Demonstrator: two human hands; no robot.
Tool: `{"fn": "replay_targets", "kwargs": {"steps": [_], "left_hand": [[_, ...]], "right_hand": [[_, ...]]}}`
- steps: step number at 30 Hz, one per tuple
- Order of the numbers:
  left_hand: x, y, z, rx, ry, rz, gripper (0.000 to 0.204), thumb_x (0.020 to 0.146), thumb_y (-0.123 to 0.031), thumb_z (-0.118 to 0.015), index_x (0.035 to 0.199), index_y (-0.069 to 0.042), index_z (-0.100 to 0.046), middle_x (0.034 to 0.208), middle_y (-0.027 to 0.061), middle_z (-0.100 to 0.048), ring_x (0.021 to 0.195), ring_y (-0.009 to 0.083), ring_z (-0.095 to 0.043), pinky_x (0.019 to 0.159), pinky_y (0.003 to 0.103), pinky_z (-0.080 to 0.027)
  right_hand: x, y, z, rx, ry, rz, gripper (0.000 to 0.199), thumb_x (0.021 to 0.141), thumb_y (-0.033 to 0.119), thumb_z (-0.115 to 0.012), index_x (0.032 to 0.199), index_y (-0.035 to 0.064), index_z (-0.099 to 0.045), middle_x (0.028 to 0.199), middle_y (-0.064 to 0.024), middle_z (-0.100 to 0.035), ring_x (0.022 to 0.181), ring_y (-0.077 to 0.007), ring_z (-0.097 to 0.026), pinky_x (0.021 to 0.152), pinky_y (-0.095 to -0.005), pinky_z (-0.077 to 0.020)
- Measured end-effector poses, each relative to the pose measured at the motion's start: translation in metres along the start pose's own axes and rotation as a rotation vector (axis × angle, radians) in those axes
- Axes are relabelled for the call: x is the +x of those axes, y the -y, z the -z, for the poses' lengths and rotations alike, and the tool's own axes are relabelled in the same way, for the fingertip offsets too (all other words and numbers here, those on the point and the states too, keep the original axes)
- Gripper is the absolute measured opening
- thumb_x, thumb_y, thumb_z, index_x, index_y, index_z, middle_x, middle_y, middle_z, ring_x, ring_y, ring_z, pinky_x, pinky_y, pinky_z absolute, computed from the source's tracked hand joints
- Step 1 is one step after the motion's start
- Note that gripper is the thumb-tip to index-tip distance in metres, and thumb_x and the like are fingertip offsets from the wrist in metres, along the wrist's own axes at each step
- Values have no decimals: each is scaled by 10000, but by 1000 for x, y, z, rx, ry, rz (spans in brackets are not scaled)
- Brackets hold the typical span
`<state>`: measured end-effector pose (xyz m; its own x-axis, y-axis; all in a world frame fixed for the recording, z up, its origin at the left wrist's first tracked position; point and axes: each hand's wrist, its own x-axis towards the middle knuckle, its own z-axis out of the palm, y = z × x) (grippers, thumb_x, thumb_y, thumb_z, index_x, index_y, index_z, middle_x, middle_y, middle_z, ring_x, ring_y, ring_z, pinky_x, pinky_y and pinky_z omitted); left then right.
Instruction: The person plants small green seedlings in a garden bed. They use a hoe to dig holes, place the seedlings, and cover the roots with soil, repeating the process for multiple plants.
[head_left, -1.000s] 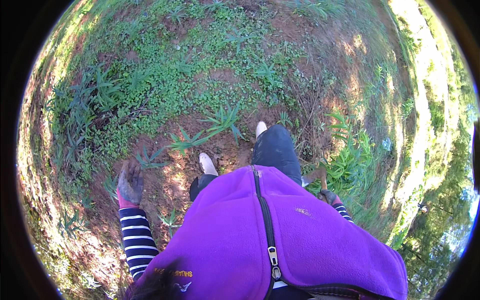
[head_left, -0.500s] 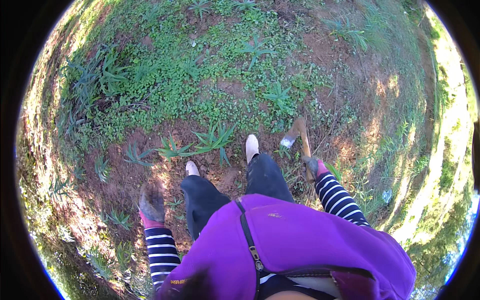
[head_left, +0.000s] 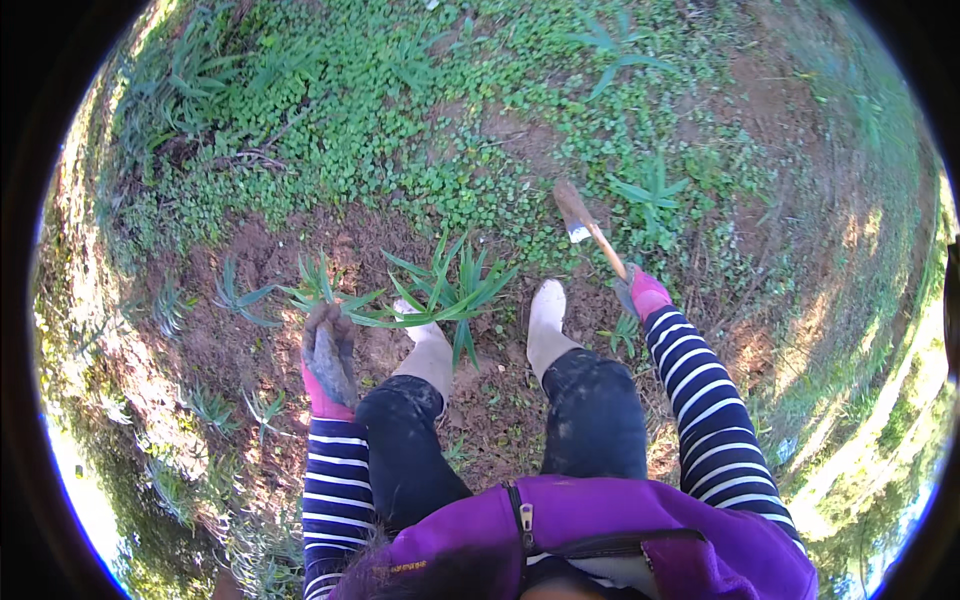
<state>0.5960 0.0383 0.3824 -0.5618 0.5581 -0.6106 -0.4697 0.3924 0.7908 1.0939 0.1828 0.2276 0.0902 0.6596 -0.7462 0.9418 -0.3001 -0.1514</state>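
My right hand (head_left: 641, 291), in a grey glove with a pink cuff, is closed round the wooden handle of a small hoe (head_left: 573, 207). The hoe's soil-brown head has a bright metal edge and hangs over the low green weeds ahead of my right boot. On the left, my left hand (head_left: 328, 355) wears a matching muddy glove. Its fingers reach forward, loosely bent and holding nothing I can see, close to a small long-leaved plant (head_left: 320, 284). Between my boots grows a larger long-leaved plant (head_left: 455, 290), some leaves crossing the left boot.
My pale boots (head_left: 546, 312) stand apart on reddish soil (head_left: 490, 420). Dense low weeds (head_left: 400, 170) cover the ground ahead. Further long-leaved plants grow at the left (head_left: 240, 298) and beyond the hoe (head_left: 652, 192). Dry twigs (head_left: 255, 158) lie far left.
My right hand has carried the hoe forward, its head swinging out over the weeds. My left hand has moved forward to beside the small plant. My view has shifted, showing more of my legs.
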Motion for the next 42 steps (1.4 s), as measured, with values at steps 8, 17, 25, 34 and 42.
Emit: {"fn": "replay_targets", "kwargs": {"steps": [8, 17, 25, 34, 42], "left_hand": [[95, 20, 13, -105, 19, -67, 398, 1010, -220, -540, 1384, -89, -509, 1318, 77, -595, 1136, 187, -592, 993, 348, -458], [97, 4, -22, -166, 435, -227, 609, 1046, -341, -389, 1532, -3, -247, 1560, 180, -320, 1394, 255, -394, 1166, 382, -305], [76, 16, -12, -119, 545, -124, 586, 1053, -325, -385, 1539, -28, -247, 1559, 188, -316, 1400, 247, -387, 1149, 369, -329], [78, 10, 3, -201, 464, -216, 585, 1060, -285, -338, 1539, 20, -195, 1595, 223, -207, 1468, 320, -260, 1201, 421, -249], [98, 13, -12, -170, 535, -141, 623, 1048, -345, -379, 1535, 12, -224, 1595, 208, -219, 1455, 296, -292, 1201, 407, -248]], "right_hand": [[81, -54, -1, -502, 2, 175, 330, 916, 386, -599, 1059, 92, -558, 896, -195, -679, 868, -412, -665, 729, -509, -514], [116, 18, 7, -304, 171, 349, 322, 919, 348, -611, 1087, 74, -618, 878, -175, -682, 770, -364, -669, 687, -447, -509], [61, 121, -49, -17, -175, 981, 293, 986, 390, -528, 1048, 113, -602, 813, -115, -657, 756, -302, -651, 672, -426, -499], [69, 98, -61, 132, 240, 448, 247, 993, 324, -551, 1104, 111, -609, 875, -90, -659, 781, -218, -629, 680, -366, -491], [84, 58, -114, 218, 35, 505, 251, 1030, 337, -487, 1062, 123, -614, 857, -25, -631, 766, -123, -575, 702, -313, -465]]}}
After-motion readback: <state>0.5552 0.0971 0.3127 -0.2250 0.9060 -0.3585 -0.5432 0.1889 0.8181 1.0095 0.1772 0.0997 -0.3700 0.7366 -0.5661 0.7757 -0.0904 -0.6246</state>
